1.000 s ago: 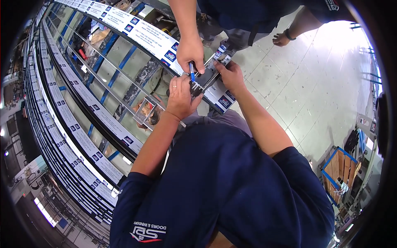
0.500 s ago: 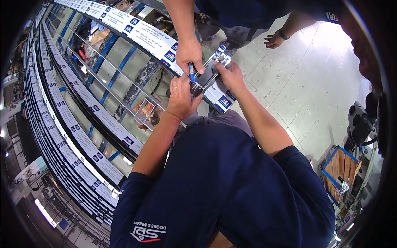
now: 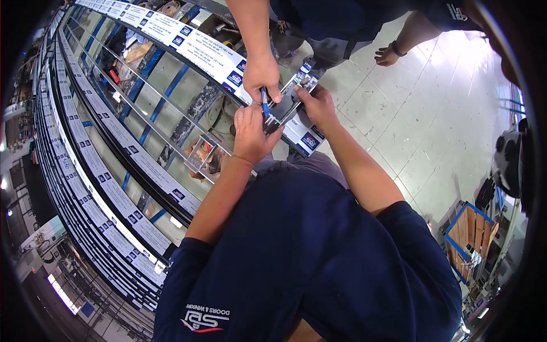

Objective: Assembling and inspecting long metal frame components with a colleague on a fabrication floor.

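My left hand [image 3: 250, 134] grips the near-left end of a short dark metal profile piece [image 3: 287, 106], its thumb and fingers closed round the ribbed end. On the far-right side of that piece, my right hand [image 3: 320, 107] pinches it with the thumb on top. The piece lies across a long profile [image 3: 310, 141] covered in white printed film. A co-worker's hand [image 3: 261, 77] reaches in from the top with a blue pen [image 3: 265, 107], its lower end close to the piece by my left fingers. Whether the pen tip touches is too small to tell.
Long film-covered profiles [image 3: 122, 162] lie in rows on a rack at the left, with blue crossbars [image 3: 165, 100]. A thin metal frame [image 3: 202, 155] stands beside my left forearm. Another hand with a dark wristband [image 3: 387, 56] hangs over the tiled floor. A wooden crate [image 3: 468, 233] stands at the right.
My hands and the pen hand stay almost in place. The co-worker's wristbanded arm has shifted slightly right, and the dark shape at the right edge has moved.
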The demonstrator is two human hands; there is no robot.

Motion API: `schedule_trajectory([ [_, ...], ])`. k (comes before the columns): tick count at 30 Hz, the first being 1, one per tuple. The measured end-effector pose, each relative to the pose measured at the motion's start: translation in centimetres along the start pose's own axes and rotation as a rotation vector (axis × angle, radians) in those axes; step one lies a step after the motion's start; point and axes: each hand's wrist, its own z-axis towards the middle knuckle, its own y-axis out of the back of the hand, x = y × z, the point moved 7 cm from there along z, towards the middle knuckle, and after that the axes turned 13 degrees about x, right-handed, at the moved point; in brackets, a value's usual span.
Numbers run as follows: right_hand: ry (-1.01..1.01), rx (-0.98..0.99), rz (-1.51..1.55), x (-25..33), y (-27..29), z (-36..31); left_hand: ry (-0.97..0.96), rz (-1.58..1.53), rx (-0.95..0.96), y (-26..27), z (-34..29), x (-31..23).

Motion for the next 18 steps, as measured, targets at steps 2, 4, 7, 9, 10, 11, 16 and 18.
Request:
schedule_trajectory([
  [2, 0.003, -0.003, 0.037, -0.29, 0.06, 0.16, -0.010, -0.002, 0.000, -0.05, 0.20, -0.10],
  [4, 0.006, -0.019, 0.025, -0.47, 0.12, 0.22, -0.011, 0.002, -0.008, -0.16, 0.18, -0.03],
  [7, 0.000, -0.038, -0.029, -0.65, 0.34, 0.34, 0.000, 0.019, -0.010, -0.52, 0.07, 0.39],
  [9, 0.012, -0.023, -0.047, -0.67, 0.37, 0.60, 0.008, 0.030, -0.004, -0.70, -0.05, 0.74],
  [10, 0.025, -0.008, -0.063, -0.50, 0.33, 0.72, -0.014, 0.012, -0.005, -0.57, 0.02, 0.64],
  [11, 0.026, -0.008, -0.064, -0.48, 0.38, 0.65, -0.036, -0.006, -0.006, -0.46, 0.09, 0.49],
  [16, -0.033, 0.009, -0.081, -0.72, 0.48, 0.52, -0.009, 0.019, -0.025, -0.72, -0.18, 0.63],
  [18, 0.002, 0.000, -0.071, -0.83, 0.51, 0.45, -0.006, 0.029, -0.025, -0.82, -0.09, 0.53],
])
